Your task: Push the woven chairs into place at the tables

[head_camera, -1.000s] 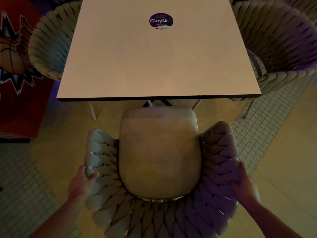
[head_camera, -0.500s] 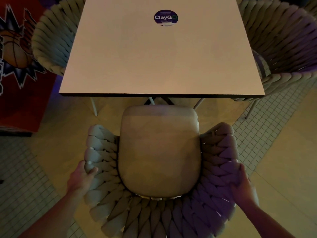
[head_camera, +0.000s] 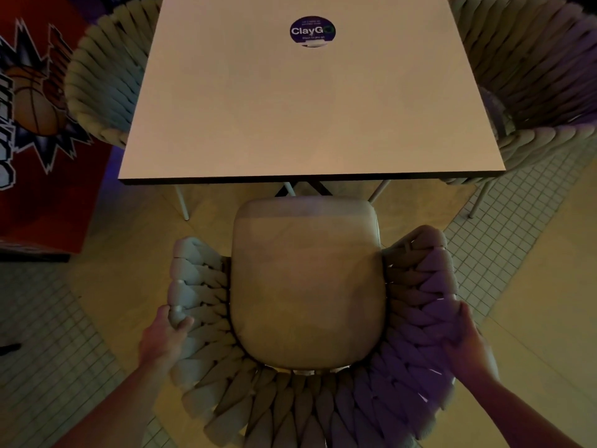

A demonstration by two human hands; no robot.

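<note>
A woven chair (head_camera: pixel 307 286) with a beige seat cushion and thick braided rim stands right in front of me, facing a square pale table (head_camera: pixel 226 124). The cushion's front edge lies just short of the table's near edge. My left hand (head_camera: pixel 164 334) grips the chair's left rim. My right hand (head_camera: pixel 468 344) grips the right rim.
A second woven chair (head_camera: pixel 100 88) sits at the table's left side and a third woven chair (head_camera: pixel 533 76) at its right. A round ClayGo sticker (head_camera: pixel 312 31) is on the tabletop. A red basketball panel (head_camera: pixel 35 118) stands at the left. The floor is tiled.
The chair has slid a little toward the table, its cushion front now nearer the table edge. Both hands keep their grip on the rim.
</note>
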